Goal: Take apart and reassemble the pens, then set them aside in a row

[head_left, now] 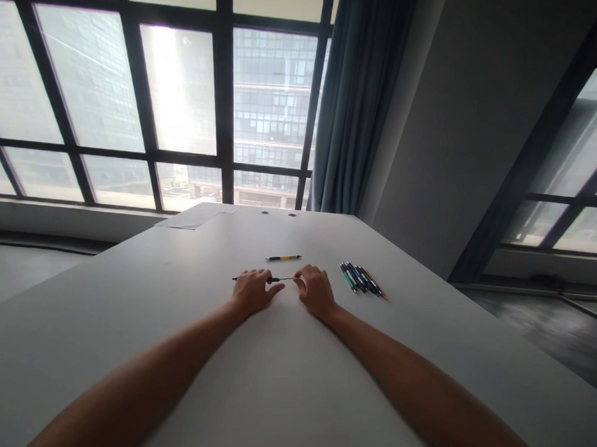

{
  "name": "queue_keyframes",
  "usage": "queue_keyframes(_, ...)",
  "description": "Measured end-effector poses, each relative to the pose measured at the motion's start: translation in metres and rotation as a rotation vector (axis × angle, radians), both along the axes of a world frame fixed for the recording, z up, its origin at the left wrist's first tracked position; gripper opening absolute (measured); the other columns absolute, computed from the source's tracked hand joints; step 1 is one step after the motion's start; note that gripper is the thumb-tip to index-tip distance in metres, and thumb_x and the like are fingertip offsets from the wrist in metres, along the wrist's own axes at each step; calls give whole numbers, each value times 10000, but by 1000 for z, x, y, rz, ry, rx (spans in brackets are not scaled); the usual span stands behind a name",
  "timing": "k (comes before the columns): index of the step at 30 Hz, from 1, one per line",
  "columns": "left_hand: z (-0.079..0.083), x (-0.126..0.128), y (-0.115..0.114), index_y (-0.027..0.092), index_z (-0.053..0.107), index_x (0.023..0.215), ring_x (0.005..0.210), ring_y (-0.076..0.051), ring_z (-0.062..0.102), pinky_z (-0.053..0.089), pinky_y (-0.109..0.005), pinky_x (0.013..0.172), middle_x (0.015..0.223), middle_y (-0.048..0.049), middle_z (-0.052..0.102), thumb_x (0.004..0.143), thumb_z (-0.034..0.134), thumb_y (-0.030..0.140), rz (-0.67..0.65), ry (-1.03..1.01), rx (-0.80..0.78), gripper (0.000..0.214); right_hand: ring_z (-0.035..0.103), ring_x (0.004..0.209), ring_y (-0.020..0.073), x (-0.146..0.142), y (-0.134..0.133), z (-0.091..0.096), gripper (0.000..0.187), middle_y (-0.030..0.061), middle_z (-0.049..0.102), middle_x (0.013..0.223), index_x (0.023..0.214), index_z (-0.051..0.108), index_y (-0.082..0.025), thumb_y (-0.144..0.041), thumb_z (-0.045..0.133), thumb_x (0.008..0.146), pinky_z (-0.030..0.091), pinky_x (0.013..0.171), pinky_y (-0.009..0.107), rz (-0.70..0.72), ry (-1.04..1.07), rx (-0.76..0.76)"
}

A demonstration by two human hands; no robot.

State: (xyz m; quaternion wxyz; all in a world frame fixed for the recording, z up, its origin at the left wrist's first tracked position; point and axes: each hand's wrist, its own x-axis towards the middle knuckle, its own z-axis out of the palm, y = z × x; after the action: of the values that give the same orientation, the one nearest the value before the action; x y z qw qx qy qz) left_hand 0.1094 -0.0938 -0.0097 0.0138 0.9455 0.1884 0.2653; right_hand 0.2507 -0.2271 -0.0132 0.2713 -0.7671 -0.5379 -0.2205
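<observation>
My left hand (251,294) is closed round a black pen (275,279), whose other end sticks out to the left past the fingers. From the pen's right end runs a thin dark rod that looks like a pen refill (287,278). My right hand (316,292) pinches the far end of this refill, where a bit of red shows at the fingertips. Both hands rest low over the white table. Just beyond them lies a yellow and black pen (284,257), touched by neither hand.
Several pens (360,279) lie side by side in a bunch to the right of my right hand. Sheets of paper (189,216) lie at the table's far left edge. Two dark round cable holes sit near the far edge of the white table (211,366), before a window and a curtain (357,106).
</observation>
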Motion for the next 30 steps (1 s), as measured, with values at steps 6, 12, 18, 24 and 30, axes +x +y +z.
queue_keyframes(6,4,0,2,184,625,791,778,-233,656,451,-347,750,806,-76,695,905,396,599,141,17,-75,488,551,920,193,31,2,-5,129,63,618,991,918,582,-184,-195,454,928,333,781,306,-167,141,127)
queue_keyframes(12,3,-1,2,209,635,888,820,-235,666,464,-341,759,881,-60,717,910,452,545,68,-33,-50,383,545,931,188,30,1,-6,149,60,617,988,903,578,-182,-217,439,942,333,794,302,-127,119,124)
queue_keyframes(18,2,-2,1,275,618,1134,891,-213,668,466,-326,814,1046,-43,714,930,493,356,-45,-85,-5,252,529,957,201,3,-3,1,134,67,628,1009,890,602,-185,-200,474,929,320,821,323,16,-57,-3)
queue_keyframes(24,-1,-1,5,265,666,1004,841,-194,668,471,-310,791,984,-27,719,926,487,308,-91,-53,-5,200,532,959,193,-2,-6,5,178,77,626,1006,902,594,-182,-244,437,958,339,843,322,130,-92,61)
queue_keyframes(30,-1,-2,4,247,632,1031,868,-195,671,476,-316,798,994,-29,720,926,486,277,-148,-51,1,182,544,940,188,-5,-8,6,235,80,631,970,914,593,-183,-266,383,978,354,842,321,262,-110,95)
